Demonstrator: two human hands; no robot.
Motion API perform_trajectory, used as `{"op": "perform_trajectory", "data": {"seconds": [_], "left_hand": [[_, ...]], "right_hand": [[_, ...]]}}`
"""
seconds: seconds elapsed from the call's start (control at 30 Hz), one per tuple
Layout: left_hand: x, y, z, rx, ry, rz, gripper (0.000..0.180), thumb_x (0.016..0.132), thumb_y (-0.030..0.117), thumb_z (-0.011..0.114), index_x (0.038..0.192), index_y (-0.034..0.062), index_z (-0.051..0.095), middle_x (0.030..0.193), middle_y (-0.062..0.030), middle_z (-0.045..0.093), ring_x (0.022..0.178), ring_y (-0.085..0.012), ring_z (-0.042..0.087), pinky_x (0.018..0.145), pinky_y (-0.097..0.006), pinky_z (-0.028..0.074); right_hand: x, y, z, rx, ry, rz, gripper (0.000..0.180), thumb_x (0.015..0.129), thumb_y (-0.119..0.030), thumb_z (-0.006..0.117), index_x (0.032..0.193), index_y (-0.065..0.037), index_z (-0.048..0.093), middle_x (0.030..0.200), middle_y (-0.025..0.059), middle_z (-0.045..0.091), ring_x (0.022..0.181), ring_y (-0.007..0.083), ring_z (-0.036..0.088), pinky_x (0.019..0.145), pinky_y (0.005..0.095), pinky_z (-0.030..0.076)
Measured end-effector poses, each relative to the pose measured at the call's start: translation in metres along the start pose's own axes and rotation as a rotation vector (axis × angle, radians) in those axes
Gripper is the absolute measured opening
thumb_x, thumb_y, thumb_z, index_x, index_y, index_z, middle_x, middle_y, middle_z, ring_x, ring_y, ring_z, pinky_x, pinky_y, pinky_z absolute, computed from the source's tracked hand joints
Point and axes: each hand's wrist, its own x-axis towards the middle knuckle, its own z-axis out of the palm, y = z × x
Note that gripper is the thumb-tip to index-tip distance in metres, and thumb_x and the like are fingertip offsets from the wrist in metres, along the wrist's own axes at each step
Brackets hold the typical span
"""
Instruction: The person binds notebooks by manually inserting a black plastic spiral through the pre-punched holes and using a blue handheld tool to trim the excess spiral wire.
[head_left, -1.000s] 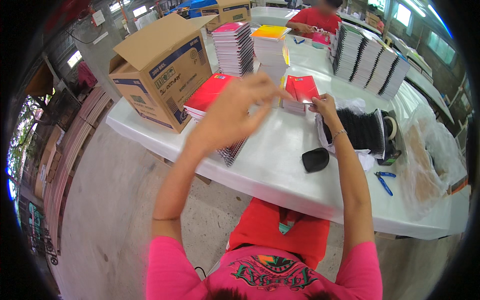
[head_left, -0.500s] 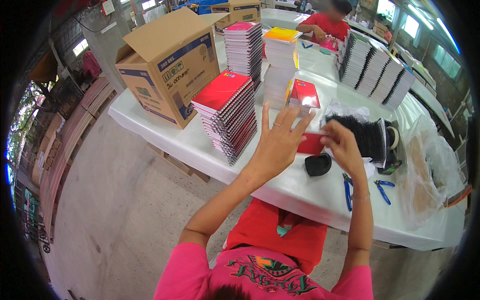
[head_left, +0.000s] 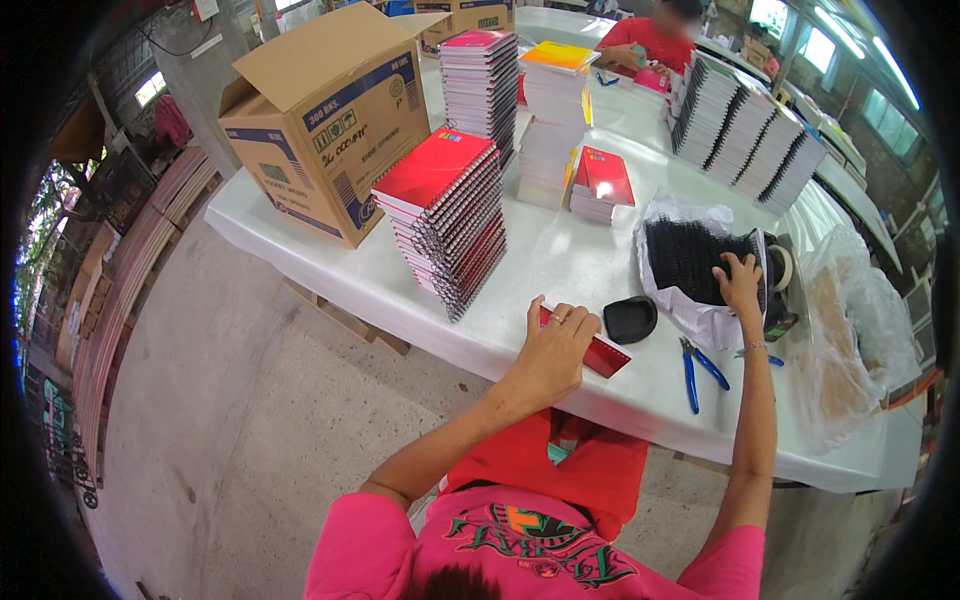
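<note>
Pressing down at lower centre, my left hand [head_left: 555, 345] lies flat, fingers [head_left: 560, 318] loosely curled over the near end of a red-covered notebook [head_left: 598, 352] on the white table [head_left: 400, 290]; it pins the book, no real grip. My right hand [head_left: 738, 280], right of centre, has fingertips dug into a bundle of black spiral coils [head_left: 690, 258] in a white bag [head_left: 690, 318]; whether they have closed on one coil I cannot tell.

Changed since half a second ago: both hands were bunched together over the notebook, now they have split, left staying on the book, right gone over to the coils. A second ago the left arm was up high near the stacks. Reads to me as book placed, binding wire being fetched.

Around the left hand: black oval pad [head_left: 630, 318] just beside the notebook, blue-handled pliers [head_left: 692, 372] near the front table edge at lower right. Tall stack of red spiral notebooks [head_left: 445, 220] stands up-left, well apart; cardboard box [head_left: 325, 125] at upper left, overhanging the corner.

Room: bare tabletop between stack and bag, centre frame, is open. Notebook sits close to the near edge, little margin there. A clear plastic bag [head_left: 850, 340] crowds the far right. Another person in red [head_left: 645, 40] works at top centre, far off.
</note>
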Motion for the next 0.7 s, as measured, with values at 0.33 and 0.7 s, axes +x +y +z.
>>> {"op": "perform_trajectory", "data": {"seconds": [0.33, 0.7], "left_hand": [[-0.002, 0.018, 0.023, -0.044, 0.256, -0.075, 0.051, 0.068, 0.055, 0.078, 0.093, 0.0136, 0.064, 0.11, -0.0072, 0.051, 0.117, -0.0292, 0.044, 0.108, -0.066, 0.016], [0.004, 0.024, 0.036, 0.006, 0.337, -0.101, 0.056, 0.064, 0.058, 0.08, 0.081, 0.0104, 0.057, 0.103, -0.0032, 0.053, 0.109, -0.0272, 0.045, 0.103, -0.067, 0.021]], "right_hand": [[0.016, -0.015, 0.021, -0.008, 0.182, -0.195, 0.037, 0.077, 0.001, 0.059, 0.113, -0.006, 0.052, 0.109, 0.0195, 0.057, 0.102, 0.0436, 0.056, 0.082, 0.0533, 0.051], [0.026, -0.011, -0.007, 0.472, 0.03, 0.029, 0.04, 0.075, -0.005, 0.062, 0.115, -0.001, 0.054, 0.105, 0.0314, 0.061, 0.1, 0.0451, 0.059, 0.089, 0.0503, 0.047]]}}
